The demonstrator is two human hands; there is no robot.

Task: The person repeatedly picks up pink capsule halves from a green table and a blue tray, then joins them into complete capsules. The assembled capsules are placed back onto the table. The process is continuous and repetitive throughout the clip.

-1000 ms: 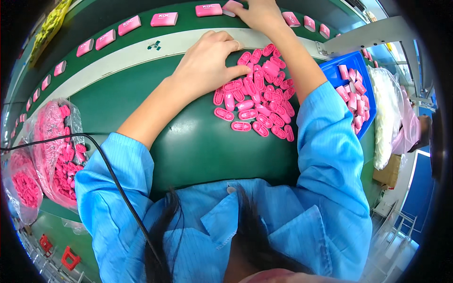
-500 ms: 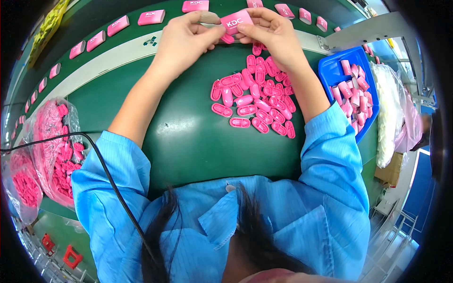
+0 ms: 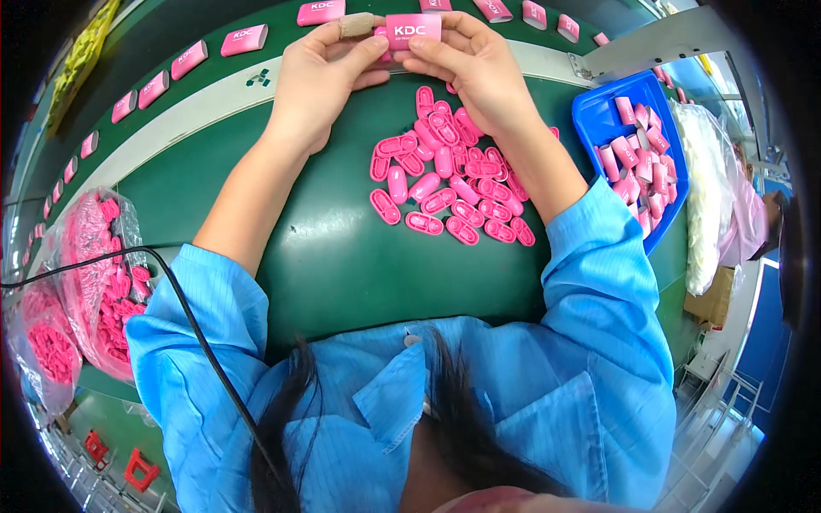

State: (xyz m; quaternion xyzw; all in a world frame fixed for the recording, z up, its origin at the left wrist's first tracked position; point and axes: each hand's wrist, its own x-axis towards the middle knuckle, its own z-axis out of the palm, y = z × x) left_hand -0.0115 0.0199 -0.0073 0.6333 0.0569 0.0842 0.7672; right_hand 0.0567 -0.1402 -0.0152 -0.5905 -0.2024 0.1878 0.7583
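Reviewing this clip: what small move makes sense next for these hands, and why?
Probably ease the small pink end piece squarely into the left end of the printed pink casing, if it isn't seated already. The left hand pinches the piece at that end, while the right hand holds the casing. Fingers hide how far in it sits.

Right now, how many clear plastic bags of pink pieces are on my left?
2: a larger bag beside your left sleeve, and a smaller bag farther out. Others may be hidden behind these or your sleeve.
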